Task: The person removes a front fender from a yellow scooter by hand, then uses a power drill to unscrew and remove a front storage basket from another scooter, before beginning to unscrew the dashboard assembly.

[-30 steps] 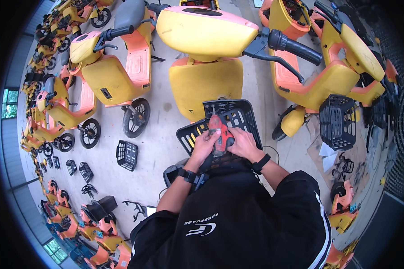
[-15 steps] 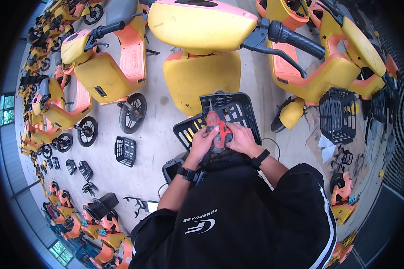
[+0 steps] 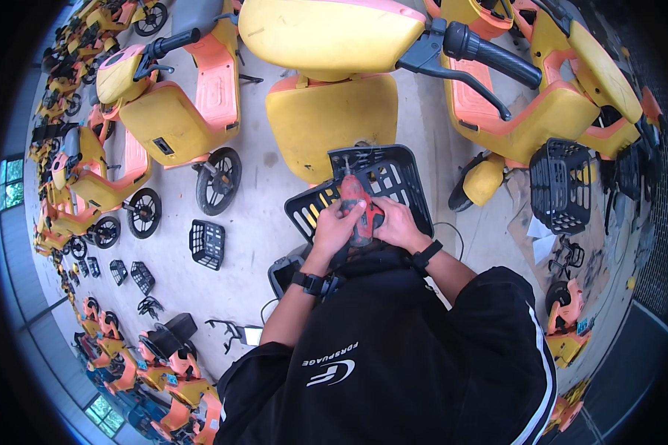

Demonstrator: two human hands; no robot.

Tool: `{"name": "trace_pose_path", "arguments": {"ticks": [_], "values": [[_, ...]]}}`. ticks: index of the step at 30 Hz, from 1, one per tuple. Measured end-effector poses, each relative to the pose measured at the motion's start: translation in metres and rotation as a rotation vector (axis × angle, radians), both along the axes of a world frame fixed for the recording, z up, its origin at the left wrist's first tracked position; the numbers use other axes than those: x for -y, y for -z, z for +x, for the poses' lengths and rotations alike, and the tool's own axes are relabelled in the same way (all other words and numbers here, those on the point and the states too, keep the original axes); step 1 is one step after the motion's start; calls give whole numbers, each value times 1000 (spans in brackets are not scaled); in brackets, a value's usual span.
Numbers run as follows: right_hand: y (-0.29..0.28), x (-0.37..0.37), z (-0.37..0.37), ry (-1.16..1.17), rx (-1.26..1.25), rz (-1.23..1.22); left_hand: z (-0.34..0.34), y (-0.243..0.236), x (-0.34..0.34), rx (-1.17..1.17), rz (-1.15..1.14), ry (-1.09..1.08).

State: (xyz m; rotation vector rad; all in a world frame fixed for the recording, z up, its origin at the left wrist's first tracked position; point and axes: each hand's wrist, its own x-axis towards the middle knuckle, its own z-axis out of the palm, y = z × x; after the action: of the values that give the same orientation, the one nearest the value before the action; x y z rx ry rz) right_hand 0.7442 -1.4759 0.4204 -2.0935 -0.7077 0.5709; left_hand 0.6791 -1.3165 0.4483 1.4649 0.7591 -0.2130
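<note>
Both my hands are closed around a red and dark power drill (image 3: 354,194), whose bit points away from me. My left hand (image 3: 335,231) wraps the drill's left side, thumb on top. On its other side, my right hand (image 3: 398,224) grips the body. Under the drill lies a black plastic basket (image 3: 395,172) with slotted walls, and the bit's tip is at the basket's far wall. Just beyond stands a scooter with a yellow front panel (image 3: 332,119). What the bit touches is too small to make out.
A black handlebar grip with brake lever (image 3: 467,93) juts out at the upper right. Yellow and pink scooters (image 3: 159,122) stand left and right. Loose black baskets lie on the floor, one (image 3: 207,245) at left, another (image 3: 560,185) at right. A dark case (image 3: 282,276) sits by my left forearm.
The view has shifted slightly, so the scooter in front appears a little higher. Both hands keep their hold on the drill, with the bit still at the basket's far wall.
</note>
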Motion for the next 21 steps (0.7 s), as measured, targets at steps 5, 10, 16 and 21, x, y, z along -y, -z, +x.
{"name": "trace_pose_path", "arguments": {"ticks": [5,10,16,21], "values": [[2,0,3,-6,2,-5,1,6,-3,-12,-22,11],[3,-2,-1,32,17,9,6,-9,-8,-78,-22,44],[6,-5,-5,65,2,12,11,-14,-11,-109,82,116],[4,-10,-7,67,-50,22,11,-4,-14,-29,41,63]]}}
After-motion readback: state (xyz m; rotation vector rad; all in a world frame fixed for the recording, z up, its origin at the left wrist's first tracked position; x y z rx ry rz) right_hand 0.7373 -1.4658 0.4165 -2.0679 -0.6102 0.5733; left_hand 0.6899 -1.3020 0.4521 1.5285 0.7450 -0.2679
